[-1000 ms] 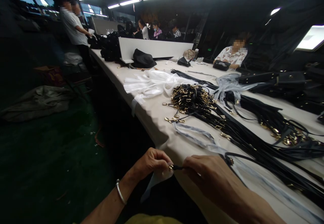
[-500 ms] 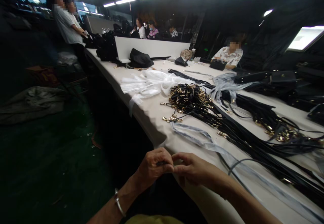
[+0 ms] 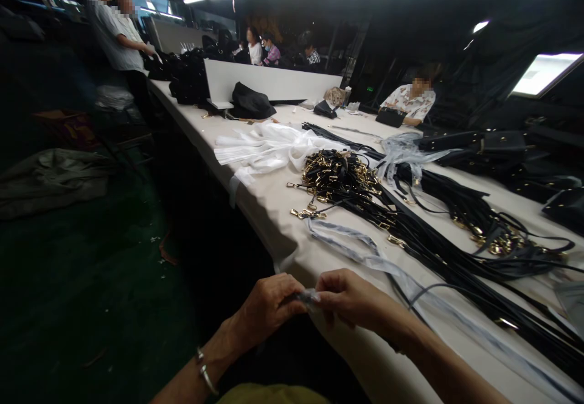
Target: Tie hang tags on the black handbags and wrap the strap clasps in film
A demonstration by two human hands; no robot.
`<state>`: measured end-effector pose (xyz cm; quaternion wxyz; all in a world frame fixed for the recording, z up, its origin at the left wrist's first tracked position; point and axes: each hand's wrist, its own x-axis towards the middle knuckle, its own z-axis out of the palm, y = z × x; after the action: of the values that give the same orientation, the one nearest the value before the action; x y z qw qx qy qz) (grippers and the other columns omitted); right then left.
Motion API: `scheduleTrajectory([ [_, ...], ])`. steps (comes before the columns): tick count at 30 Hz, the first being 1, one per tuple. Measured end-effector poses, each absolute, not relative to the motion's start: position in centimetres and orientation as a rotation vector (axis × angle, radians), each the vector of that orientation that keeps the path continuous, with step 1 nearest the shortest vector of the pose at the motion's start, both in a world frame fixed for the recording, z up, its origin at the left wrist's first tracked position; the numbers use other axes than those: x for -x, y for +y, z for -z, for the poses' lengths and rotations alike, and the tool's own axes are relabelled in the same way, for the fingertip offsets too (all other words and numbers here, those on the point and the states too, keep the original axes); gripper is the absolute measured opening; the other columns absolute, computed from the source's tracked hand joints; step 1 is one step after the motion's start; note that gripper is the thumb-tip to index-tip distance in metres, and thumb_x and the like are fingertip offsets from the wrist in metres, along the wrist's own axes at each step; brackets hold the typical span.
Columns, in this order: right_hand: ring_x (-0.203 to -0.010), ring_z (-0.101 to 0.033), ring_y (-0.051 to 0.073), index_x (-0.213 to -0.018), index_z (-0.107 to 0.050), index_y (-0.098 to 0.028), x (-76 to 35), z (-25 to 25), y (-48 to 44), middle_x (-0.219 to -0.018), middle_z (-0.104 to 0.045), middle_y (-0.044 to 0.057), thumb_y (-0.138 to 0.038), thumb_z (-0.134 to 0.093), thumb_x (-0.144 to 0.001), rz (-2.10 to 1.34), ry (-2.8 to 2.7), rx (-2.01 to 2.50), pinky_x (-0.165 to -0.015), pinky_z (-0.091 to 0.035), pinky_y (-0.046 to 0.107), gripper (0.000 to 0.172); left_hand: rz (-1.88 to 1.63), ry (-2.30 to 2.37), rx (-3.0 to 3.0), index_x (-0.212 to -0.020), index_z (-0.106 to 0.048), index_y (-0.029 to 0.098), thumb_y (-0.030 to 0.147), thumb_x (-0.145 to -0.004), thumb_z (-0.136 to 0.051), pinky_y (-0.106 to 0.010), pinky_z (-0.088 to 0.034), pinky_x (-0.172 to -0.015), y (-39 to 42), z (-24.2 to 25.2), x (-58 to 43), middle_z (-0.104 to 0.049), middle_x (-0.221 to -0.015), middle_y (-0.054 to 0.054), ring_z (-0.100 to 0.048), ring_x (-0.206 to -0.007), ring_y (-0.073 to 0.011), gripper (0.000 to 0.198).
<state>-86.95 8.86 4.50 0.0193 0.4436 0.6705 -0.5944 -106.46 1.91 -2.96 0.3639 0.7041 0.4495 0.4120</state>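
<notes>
My left hand (image 3: 272, 300), with a silver bangle on its wrist, is closed in a pinch on a crumpled bit of clear plastic film (image 3: 309, 296). My right hand (image 3: 349, 297) pinches the other side of that film, its fingertips just apart from the left ones. Both hands are held at the table's near edge. Whether a strap lies inside the film is hidden by my fingers. Beyond them, a strap in a clear plastic sleeve (image 3: 347, 243) lies on the table. Further off is a heaped bundle of black straps (image 3: 340, 176) with gold clasps.
White sheets (image 3: 269, 145) lie along the edge of the pale table (image 3: 278, 209). A second bundle of straps (image 3: 495, 233) is at the right. Behind stand a low white divider (image 3: 274, 81), a black bag (image 3: 252, 101) and a seated person (image 3: 410, 100). Others work further back.
My hands have drawn slightly apart, and the clear film now shows between the fingertips. The view has shifted a little.
</notes>
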Motion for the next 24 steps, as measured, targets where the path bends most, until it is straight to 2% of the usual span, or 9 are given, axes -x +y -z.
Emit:
scheduleTrajectory([
  [4,-0.039,-0.042,0.006,-0.076,-0.060,-0.017,87.8,-4.2,8.5,-0.053,-0.060,-0.003,-0.035,-0.059,-0.085,1.706,2.197,-1.443,-0.037,-0.027,0.017,0.020,-1.030,1.146,-1.791,-0.086,-0.066,0.016,0.039,-0.092,-0.059,-0.023,-0.042,-0.072,2.2,2.7,105.9,-0.065,-0.080,-0.002,-0.058,-0.075,-0.0143,0.024],
  [7,-0.046,-0.049,0.007,-0.083,-0.064,-0.016,87.0,-5.2,9.0,-0.061,-0.063,-0.002,-0.032,-0.060,-0.085,1.652,2.267,-1.356,-0.042,-0.034,0.017,0.017,-0.944,1.133,-1.613,-0.081,-0.065,0.016,0.040,-0.091,-0.059,-0.021,-0.040,-0.062,2.4,2.8,106.2,-0.060,-0.070,0.001,-0.054,-0.065,-0.0113,0.027],
  [10,-0.054,-0.055,0.009,-0.090,-0.067,-0.016,84.5,-6.3,10.2,-0.071,-0.066,0.000,-0.043,-0.065,-0.084,1.731,2.172,-1.163,-0.050,-0.041,0.018,0.028,-0.972,1.097,-1.330,-0.082,-0.062,0.014,0.046,-0.083,-0.068,-0.020,-0.039,-0.056,2.5,3.8,107.2,-0.057,-0.065,0.003,-0.052,-0.058,-0.0096,0.032],
  [13,-0.048,-0.047,0.007,-0.094,-0.067,-0.015,82.0,-6.8,11.1,-0.070,-0.066,0.002,-0.056,-0.059,-0.086,1.826,2.091,-1.137,-0.046,-0.035,0.018,0.043,-1.036,1.076,-1.187,-0.090,-0.060,0.014,0.052,-0.077,-0.072,-0.017,-0.037,-0.049,2.6,5.2,108.0,-0.058,-0.068,0.003,-0.047,-0.053,-0.0070,0.042],
  [15,-0.043,-0.039,0.006,-0.094,-0.067,-0.016,81.3,-6.8,11.2,-0.065,-0.064,0.001,-0.058,-0.052,-0.089,1.750,2.141,-1.268,-0.042,-0.029,0.019,0.045,-1.026,1.031,-1.173,-0.097,-0.060,0.014,0.058,-0.077,-0.070,-0.016,-0.033,-0.044,2.6,5.9,108.2,-0.061,-0.071,0.002,-0.043,-0.048,-0.0051,0.049],
  [17,-0.045,-0.041,0.008,-0.090,-0.068,-0.018,81.3,-7.1,10.8,-0.063,-0.063,0.000,-0.052,-0.048,-0.092,1.455,2.317,-1.384,-0.045,-0.028,0.021,0.040,-0.986,0.952,-1.153,-0.100,-0.059,0.014,0.063,-0.079,-0.065,-0.016,-0.033,-0.040,2.6,6.3,108.0,-0.065,-0.074,-0.001,-0.043,-0.044,-0.0044,0.054],
  [21,-0.062,-0.056,0.015,-0.084,-0.069,-0.023,82.2,-8.3,9.2,-0.072,-0.068,0.002,-0.035,-0.047,-0.096,0.454,2.735,-1.289,-0.055,-0.026,0.026,0.028,-0.866,0.844,-1.037,-0.088,-0.056,0.014,0.064,-0.082,-0.061,-0.016,-0.038,-0.039,2.7,6.3,107.6,-0.070,-0.070,-0.005,-0.053,-0.042,-0.0075,0.050],
  [24,-0.059,-0.057,0.015,-0.081,-0.066,-0.022,83.0,-8.6,7.8,-0.073,-0.069,0.002,-0.028,-0.046,-0.096,0.096,2.730,-1.179,-0.053,-0.016,0.029,0.026,-0.814,0.816,-0.974,-0.088,-0.056,0.015,0.058,-0.078,-0.068,-0.016,-0.042,-0.041,2.8,5.6,107.1,-0.072,-0.073,-0.006,-0.060,-0.047,-0.0103,0.046],
])
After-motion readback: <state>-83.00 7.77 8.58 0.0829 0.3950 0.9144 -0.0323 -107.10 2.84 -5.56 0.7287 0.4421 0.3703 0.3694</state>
